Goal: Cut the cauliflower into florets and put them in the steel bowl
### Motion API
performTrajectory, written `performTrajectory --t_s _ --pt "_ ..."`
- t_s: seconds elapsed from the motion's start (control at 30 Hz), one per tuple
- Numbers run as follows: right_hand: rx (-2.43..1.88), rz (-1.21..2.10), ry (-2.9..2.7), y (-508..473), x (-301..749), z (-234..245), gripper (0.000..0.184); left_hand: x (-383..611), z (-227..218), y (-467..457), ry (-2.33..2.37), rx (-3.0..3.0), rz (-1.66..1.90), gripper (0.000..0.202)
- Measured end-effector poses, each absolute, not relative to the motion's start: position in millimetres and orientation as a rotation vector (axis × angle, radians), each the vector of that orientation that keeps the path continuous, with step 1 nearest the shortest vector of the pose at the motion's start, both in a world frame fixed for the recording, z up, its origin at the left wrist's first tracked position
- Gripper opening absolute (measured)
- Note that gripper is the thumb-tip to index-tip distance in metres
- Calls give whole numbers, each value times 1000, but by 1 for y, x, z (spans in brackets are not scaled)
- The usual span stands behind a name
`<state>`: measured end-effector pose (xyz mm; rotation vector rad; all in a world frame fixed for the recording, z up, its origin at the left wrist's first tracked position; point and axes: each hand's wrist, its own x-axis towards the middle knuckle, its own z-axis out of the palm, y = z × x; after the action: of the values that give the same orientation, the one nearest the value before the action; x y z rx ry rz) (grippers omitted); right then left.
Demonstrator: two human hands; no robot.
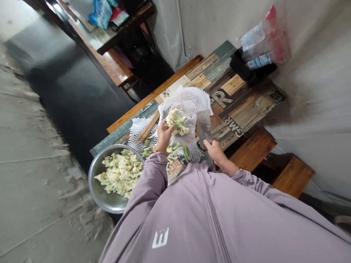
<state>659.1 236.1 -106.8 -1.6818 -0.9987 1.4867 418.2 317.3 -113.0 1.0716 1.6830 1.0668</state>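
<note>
My left hand grips a piece of cauliflower and holds it over white foam netting spread on the patterned wooden table. My right hand is closed on the handle of a cleaver, whose blade stands upright just right of the cauliflower. A steel bowl at the table's near left corner holds several cut cauliflower florets. Green leaf scraps lie on the netting between my hands.
Plastic bags of bottles sit on a black holder at the table's far end by the white wall. Wooden benches stand to the right below the table. Another table with bags is farther back. Grey floor lies to the left.
</note>
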Motion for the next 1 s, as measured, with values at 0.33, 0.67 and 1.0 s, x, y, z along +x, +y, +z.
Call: performTrajectory --t_s 0.33,0.67,1.0 --pt "-1599 1551 -1056 246 642 -90 47 404 -39 213 1318 229 1266 51" --pt "-1312 1453 -1596 229 619 -45 44 403 0 147 1178 111 1459 66" --pt "-729 1222 -2170 200 601 -23 41 410 -2 107 1432 227 1401 78"
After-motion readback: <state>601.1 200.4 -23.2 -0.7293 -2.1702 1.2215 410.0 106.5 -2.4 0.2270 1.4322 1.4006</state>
